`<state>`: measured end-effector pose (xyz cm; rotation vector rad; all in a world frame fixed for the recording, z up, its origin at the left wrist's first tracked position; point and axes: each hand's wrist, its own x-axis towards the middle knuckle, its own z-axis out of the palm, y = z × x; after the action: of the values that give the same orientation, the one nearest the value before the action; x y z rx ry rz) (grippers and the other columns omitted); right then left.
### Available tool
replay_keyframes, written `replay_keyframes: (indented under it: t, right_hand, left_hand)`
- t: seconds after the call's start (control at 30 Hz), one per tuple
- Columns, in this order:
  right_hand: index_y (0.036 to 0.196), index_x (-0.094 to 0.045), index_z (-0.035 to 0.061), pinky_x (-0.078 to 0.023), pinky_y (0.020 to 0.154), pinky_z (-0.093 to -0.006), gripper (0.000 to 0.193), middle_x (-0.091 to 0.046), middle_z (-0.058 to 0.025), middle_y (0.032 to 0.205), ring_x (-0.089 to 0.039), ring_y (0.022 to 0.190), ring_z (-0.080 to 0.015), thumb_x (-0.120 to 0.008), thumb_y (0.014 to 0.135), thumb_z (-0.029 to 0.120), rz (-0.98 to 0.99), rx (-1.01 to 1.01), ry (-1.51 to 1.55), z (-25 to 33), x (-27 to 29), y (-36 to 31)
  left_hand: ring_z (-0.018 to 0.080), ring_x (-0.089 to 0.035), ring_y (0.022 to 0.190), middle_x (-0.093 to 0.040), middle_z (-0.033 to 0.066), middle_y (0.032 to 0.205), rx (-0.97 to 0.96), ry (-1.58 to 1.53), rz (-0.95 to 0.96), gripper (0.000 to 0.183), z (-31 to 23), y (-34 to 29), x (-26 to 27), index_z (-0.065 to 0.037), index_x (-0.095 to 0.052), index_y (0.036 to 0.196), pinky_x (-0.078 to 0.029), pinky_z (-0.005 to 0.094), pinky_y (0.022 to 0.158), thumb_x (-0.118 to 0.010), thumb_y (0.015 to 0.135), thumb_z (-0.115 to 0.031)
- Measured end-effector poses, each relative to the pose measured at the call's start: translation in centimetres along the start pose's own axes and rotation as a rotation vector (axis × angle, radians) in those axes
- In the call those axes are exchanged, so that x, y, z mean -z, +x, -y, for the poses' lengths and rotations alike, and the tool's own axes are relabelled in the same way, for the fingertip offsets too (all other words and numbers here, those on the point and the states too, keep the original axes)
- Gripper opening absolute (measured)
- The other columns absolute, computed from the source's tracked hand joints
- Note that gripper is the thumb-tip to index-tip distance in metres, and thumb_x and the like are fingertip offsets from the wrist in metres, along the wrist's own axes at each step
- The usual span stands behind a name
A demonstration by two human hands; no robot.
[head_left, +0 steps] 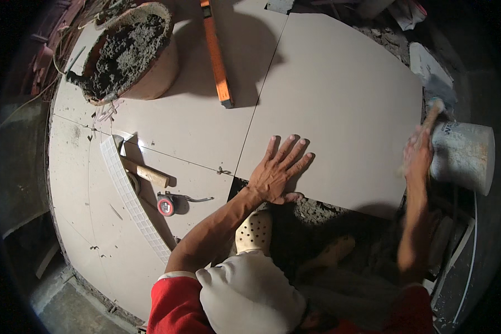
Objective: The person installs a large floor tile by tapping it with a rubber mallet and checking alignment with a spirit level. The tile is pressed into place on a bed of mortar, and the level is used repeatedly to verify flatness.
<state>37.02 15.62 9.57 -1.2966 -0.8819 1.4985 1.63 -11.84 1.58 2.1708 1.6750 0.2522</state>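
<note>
My left hand (pixel 276 173) lies flat on a large beige floor tile (pixel 339 100), near its front edge, fingers spread. At the tile's right edge my right hand (pixel 418 153) is wrapped round a wooden-handled tool (pixel 432 114). That tool is slightly blurred and its pale end points away from me; I cannot make out its head. Close beside this hand is a white bucket (pixel 463 156). Rough grey mortar (pixel 314 212) shows along the tile's front edge, under and beyond my left wrist.
A tub of wet mortar (pixel 170 67) stands at the far left, with an orange spirit level (pixel 216 61) beside it. On the left tiles lie a white gridded strip (pixel 131 192), a wooden-handled tool (pixel 150 173) and a tape measure (pixel 166 204). Rubble (pixel 381 36) lines the far right edge.
</note>
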Motion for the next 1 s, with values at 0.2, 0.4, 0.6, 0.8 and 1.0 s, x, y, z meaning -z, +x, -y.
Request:
replay_keyframes:
  t: [0.2,0.4,0.6,0.8,1.0]
  right_hand:
    - [0.123,-0.057,0.0115,-0.039,0.046,-0.0272,0.039,-0.055,0.0028,0.077,-0.050,0.058,-0.0099,-0.054,0.109,0.048,-0.202,0.079,0.211,-8.1,-10.0,-0.8]
    - [0.118,-0.056,0.0116,-0.035,0.042,-0.0248,0.035,-0.049,0.0039,0.073,-0.043,0.051,-0.0080,-0.052,0.111,0.045,-0.102,-0.103,-0.332,-10.8,-7.9,-4.5]
    - [0.117,-0.058,0.0057,-0.036,0.042,-0.0242,0.037,-0.049,0.0032,0.074,-0.043,0.052,-0.0058,-0.054,0.111,0.042,-0.103,-0.001,-0.648,-9.3,-8.2,-6.2]
    - [0.120,-0.058,0.0034,-0.037,0.042,-0.0240,0.036,-0.051,0.0002,0.077,-0.045,0.053,-0.0077,-0.054,0.111,0.038,-0.125,0.122,-0.444,-9.0,-5.5,-8.0]
    - [0.113,-0.061,0.0025,-0.038,0.044,-0.0247,0.032,-0.052,-0.0007,0.077,-0.045,0.054,-0.0079,-0.054,0.111,0.034,0.002,0.466,-0.904,-11.9,-4.1,-8.8]
  left_hand:
    - [0.0413,-0.017,0.159,-0.016,0.0149,0.174,-0.014,-0.067,-0.027,0.130,0.1,0.2,0.2,-0.021,-0.017,0.169,-0.016,0.0688,0.128,-0.085,0.069,-0.068]
    - [0.0415,-0.019,0.158,-0.021,0.0151,0.173,-0.004,-0.058,0.012,0.124,0.0,0.5,1.1,-0.020,-0.025,0.167,-0.017,0.0682,0.128,-0.084,0.069,-0.070]
    - [0.0425,-0.013,0.161,-0.021,0.0203,0.173,0.000,-0.168,-0.132,0.111,0.7,0.4,-0.3,-0.013,-0.034,0.164,-0.006,0.0663,0.128,-0.051,0.084,-0.086]
    - [0.0511,-0.019,0.155,-0.025,0.0277,0.167,0.402,-0.009,-0.428,0.085,1.7,1.4,-1.2,-0.011,-0.038,0.161,-0.015,0.0705,0.124,-0.051,0.099,-0.067]
    - [0.0527,-0.021,0.154,-0.027,0.0353,0.162,0.534,-0.048,-0.474,0.080,1.8,2.8,-1.4,-0.004,-0.037,0.159,-0.017,0.0666,0.125,-0.052,0.103,-0.059]
